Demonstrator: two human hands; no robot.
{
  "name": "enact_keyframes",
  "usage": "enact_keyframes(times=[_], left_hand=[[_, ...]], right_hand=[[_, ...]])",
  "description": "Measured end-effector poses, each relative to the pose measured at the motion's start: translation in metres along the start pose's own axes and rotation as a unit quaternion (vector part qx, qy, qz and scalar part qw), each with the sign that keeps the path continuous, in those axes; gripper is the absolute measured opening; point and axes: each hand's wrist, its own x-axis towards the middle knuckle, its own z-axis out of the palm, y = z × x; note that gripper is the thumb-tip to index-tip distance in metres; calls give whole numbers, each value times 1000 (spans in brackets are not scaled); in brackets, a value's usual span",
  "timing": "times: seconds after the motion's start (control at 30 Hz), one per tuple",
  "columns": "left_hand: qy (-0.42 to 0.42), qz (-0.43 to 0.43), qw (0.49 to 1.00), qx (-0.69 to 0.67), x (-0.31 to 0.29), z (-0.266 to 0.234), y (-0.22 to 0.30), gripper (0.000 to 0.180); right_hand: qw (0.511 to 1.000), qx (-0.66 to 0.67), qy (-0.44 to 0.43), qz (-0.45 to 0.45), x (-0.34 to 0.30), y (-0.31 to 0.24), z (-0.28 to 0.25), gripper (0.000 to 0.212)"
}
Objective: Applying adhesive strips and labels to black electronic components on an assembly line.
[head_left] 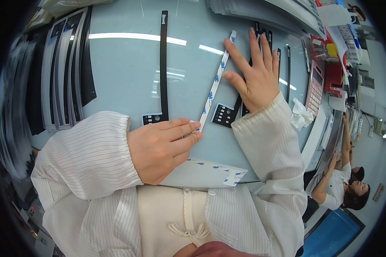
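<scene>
A narrow white adhesive strip with blue print point(210, 97) lies slanted on the table. My left hand point(162, 147) is closed at its lower end, fingertips together on the strip; what lies under the palm is hidden. My right hand point(260, 81) is spread flat, fingers apart, over several black L-shaped strips. One has a foot with small white windows point(223, 115) showing below the thumb. Left of the white strip lies another black L-shaped strip point(164, 64), its foot partly behind my left hand. A pale sheet with blue-printed edging point(210, 172) lies near my body.
Stacked black and clear panels point(66, 73) stand at the left, and a pile of clear sheets point(261, 17) at the far right. A crumpled tissue point(301, 115) and pink calculator point(315, 88) lie at the right. Beyond them, people point(336, 184) sit near a blue-topped surface point(334, 233).
</scene>
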Motion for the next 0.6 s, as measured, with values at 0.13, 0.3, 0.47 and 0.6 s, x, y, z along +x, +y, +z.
enact_keyframes(times=[0.13,0.3,0.47,0.6], left_hand=[[8,3,1000,2,2,2,1,26],[45,-14,999,-7,3,8,4,10],[37,-8,999,1,1,7,4,11],[-5,-13,999,46,0,6,6,27]], right_hand=[[999,-11,28,35,14,9,17,61],[996,-12,34,87,24,13,20,62],[997,-58,45,20,7,4,9,68],[996,-23,-30,-76,-31,-27,-24,74]])
